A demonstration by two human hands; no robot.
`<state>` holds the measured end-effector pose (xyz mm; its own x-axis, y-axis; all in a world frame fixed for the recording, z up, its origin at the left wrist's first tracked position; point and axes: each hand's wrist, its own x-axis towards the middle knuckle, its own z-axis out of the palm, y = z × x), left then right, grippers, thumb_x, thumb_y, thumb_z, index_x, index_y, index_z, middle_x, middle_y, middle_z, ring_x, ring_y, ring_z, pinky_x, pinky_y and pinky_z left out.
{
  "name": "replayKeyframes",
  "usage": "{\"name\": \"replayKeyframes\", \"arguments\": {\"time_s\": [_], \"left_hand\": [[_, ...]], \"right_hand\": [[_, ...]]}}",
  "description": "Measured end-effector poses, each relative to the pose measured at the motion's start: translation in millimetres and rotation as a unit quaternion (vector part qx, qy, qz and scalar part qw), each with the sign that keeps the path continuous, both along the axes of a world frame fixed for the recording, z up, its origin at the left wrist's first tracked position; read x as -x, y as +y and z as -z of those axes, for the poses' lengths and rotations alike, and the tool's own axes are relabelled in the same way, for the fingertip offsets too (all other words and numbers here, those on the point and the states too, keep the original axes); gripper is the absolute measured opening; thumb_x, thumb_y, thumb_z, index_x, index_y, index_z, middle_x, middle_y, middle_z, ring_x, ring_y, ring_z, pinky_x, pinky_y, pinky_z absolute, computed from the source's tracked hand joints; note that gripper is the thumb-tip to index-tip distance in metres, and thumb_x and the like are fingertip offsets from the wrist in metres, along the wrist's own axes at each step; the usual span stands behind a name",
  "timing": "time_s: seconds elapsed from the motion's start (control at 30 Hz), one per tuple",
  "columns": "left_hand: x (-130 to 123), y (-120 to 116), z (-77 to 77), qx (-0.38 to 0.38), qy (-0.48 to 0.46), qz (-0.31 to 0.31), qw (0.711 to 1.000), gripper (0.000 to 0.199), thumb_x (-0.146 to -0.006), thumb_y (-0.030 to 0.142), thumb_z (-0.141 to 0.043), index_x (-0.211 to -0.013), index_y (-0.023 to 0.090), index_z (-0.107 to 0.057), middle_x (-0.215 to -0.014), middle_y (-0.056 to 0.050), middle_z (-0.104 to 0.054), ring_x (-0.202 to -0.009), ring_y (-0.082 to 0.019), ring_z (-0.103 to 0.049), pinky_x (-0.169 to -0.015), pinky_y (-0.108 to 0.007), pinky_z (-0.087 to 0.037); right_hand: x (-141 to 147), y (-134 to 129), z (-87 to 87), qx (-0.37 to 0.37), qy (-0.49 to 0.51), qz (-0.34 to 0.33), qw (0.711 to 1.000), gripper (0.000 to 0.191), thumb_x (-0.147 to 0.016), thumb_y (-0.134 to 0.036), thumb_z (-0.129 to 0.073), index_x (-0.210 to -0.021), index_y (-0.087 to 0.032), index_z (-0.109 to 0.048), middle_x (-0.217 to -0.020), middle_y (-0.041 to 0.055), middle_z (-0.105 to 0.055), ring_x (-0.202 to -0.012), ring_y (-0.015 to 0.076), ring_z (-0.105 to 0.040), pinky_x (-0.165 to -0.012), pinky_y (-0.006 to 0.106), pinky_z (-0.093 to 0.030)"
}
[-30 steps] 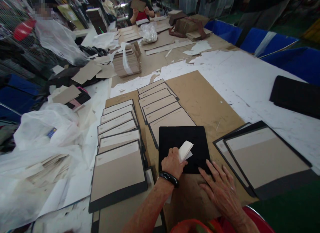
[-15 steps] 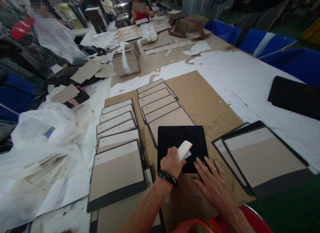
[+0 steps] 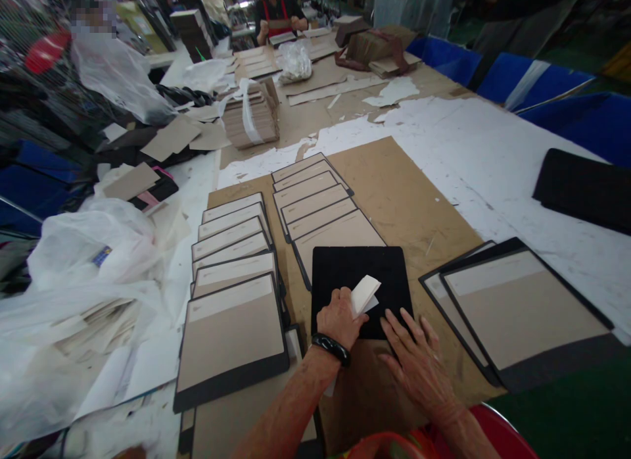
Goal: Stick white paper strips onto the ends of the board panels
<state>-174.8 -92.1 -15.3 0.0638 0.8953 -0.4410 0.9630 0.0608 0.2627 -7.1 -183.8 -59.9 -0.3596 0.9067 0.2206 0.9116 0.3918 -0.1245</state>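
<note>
A black rectangular panel (image 3: 357, 265) lies flat in front of me on brown board. My left hand (image 3: 339, 317), with a black bangle at the wrist, is closed on a folded white paper strip (image 3: 365, 292) and rests on the panel. My right hand (image 3: 417, 357) lies flat with fingers spread, its fingertips on the panel's lower right edge. Just beyond the panel is an overlapping row of beige-faced, dark-edged panels (image 3: 335, 232). More such panels (image 3: 234, 337) overlap on the left, and a few (image 3: 522, 308) lie to the right.
White plastic bags (image 3: 93, 242) and loose papers crowd the left side. A tied bundle of cardboard pieces (image 3: 251, 114) stands farther back. Black material (image 3: 584, 189) lies on white paper at right, near blue bins (image 3: 537, 81). Another person (image 3: 279, 15) holds a piece across the table.
The view has shifted slightly. Both my hands stay in nearly the same place on the black panel. The person across the table has lowered the piece they hold.
</note>
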Motion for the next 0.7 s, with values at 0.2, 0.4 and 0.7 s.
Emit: {"name": "replayKeyframes", "arguments": {"time_s": [0.2, 0.4, 0.7], "left_hand": [[1, 1, 0.3, 0.001, -0.007, -0.003, 1.000, 0.040, -0.071, 0.043, -0.065, -0.098, 0.023, -0.043, -0.102, -0.001, -0.054, -0.084, -0.023, -0.062, -0.067, -0.033, -0.045], [0, 1, 1.8, 0.005, -0.033, -0.020, 0.999, 0.040, -0.069, 0.041, -0.066, -0.098, 0.022, -0.046, -0.102, -0.003, -0.055, -0.082, -0.023, -0.061, -0.066, -0.032, -0.044], [36, 4, -7.8, -0.033, -0.138, -0.117, 0.983, 0.015, -0.079, 0.027, -0.054, -0.091, 0.019, -0.053, -0.087, -0.004, -0.062, -0.085, -0.019, -0.060, -0.075, -0.028, -0.042]], "right_hand": [[-11, -8, -2.2, -0.006, -0.005, -0.126, 0.992, 0.044, -0.085, -0.036, -0.050, -0.126, -0.020, -0.048, -0.135, 0.0060, -0.046, -0.128, 0.0238, -0.034, -0.107, 0.047, -0.018], [-15, -14, -14.1, 0.095, 0.124, -0.145, 0.977, 0.022, -0.083, -0.029, -0.055, -0.105, -0.026, -0.060, -0.110, 0.0006, -0.065, -0.113, 0.0209, -0.051, -0.104, 0.043, -0.028], [-36, 0, -11.1, 0.271, 0.460, 0.348, 0.770, 0.038, -0.075, -0.046, -0.053, -0.102, -0.021, -0.061, -0.112, 0.0083, -0.062, -0.107, 0.0268, -0.055, -0.090, 0.041, -0.046]]}}
